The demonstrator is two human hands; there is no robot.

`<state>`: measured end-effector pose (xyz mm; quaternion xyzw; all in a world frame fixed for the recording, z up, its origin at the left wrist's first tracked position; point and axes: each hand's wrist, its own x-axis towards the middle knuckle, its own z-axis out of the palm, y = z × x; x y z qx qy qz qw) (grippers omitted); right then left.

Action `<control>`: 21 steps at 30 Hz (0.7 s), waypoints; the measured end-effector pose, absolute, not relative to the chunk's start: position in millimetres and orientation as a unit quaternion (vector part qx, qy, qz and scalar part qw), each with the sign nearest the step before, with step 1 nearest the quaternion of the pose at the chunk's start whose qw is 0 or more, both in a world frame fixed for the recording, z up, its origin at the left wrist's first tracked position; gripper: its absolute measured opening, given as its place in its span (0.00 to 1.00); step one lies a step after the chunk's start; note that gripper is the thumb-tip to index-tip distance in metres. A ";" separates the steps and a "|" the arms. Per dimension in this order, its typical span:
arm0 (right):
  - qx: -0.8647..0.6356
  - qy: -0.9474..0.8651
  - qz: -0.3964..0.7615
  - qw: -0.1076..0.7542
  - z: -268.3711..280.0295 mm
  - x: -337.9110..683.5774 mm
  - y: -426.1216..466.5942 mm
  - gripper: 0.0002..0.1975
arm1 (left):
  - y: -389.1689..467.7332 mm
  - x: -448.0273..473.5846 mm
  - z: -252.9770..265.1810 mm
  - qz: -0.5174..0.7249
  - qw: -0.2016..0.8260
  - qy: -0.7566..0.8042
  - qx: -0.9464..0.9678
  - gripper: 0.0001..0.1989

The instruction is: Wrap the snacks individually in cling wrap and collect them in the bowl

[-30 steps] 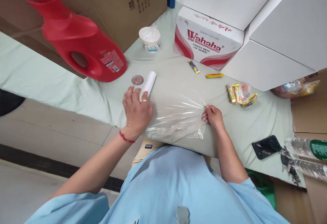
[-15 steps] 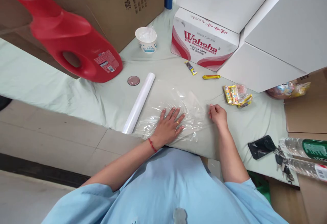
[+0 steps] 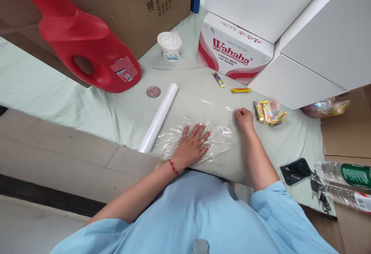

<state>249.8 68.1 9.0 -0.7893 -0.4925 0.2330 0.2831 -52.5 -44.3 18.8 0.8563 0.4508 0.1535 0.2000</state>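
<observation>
Clear plastic wrap [image 3: 222, 132] lies spread and wrinkled over the pale green cloth. My left hand [image 3: 193, 144] rests flat on it with the fingers spread. At the sheet's right edge, my right hand [image 3: 244, 119] pinches the far right corner of the wrap between thumb and fingers. The white roll of plastic wrap [image 3: 159, 117] lies slantwise to the left of the sheet. Several small yellow-wrapped snacks [image 3: 263, 111] sit just right of my right hand, with a brown-and-yellow one [image 3: 218, 80] and a narrow yellow one [image 3: 241, 90] farther back.
A red jug [image 3: 95, 53] stands at the left, near a round brownish disc [image 3: 153, 91] and a paper cup [image 3: 169, 47]. A Wahaha box [image 3: 232, 51] and white boxes [image 3: 313, 53] are behind. A black phone [image 3: 295, 171], keys [image 3: 319, 188] and bottles [image 3: 348, 173] lie right.
My right hand has moved slightly away from my body, drawing the wrap's right corner outward. The sheet's right part looks flatter. My left hand stays pressed in place.
</observation>
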 end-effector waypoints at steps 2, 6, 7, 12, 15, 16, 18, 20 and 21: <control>-0.799 -0.488 0.216 0.278 10.6 263.8 66.0 0.15 | -44.3 -52.6 18.4 0.149 0.197 0.450 0.858 0.28; -0.806 -0.525 0.142 0.235 28.7 286.7 80.2 0.14 | -43.8 -52.8 18.1 0.148 0.199 0.450 0.858 0.28; -0.803 -0.540 0.119 0.223 34.7 290.5 88.6 0.13 | -43.6 -52.9 18.1 0.150 0.202 0.450 0.857 0.27; -0.748 -0.654 0.042 0.106 55.2 295.8 144.9 0.22 | -42.8 -52.8 18.3 0.145 0.197 0.447 0.860 0.27; -0.733 -0.678 0.046 -0.023 59.5 292.4 171.7 0.27 | -43.0 -52.6 17.2 0.136 0.177 0.448 0.866 0.28; -0.734 -0.675 0.045 -0.061 60.9 290.9 177.8 0.25 | -43.2 -52.6 16.6 0.132 0.168 0.450 0.867 0.28; -0.737 -0.667 0.033 -0.108 64.8 287.1 186.3 0.20 | -43.3 -52.5 15.6 0.124 0.153 0.451 0.870 0.29; -0.737 -0.665 0.026 -0.117 69.6 280.7 192.5 0.15 | -43.1 -52.5 14.9 0.120 0.143 0.449 0.874 0.29; -0.735 -0.669 0.028 -0.108 71.9 275.9 195.7 0.14 | -43.0 -52.5 14.6 0.119 0.140 0.448 0.875 0.29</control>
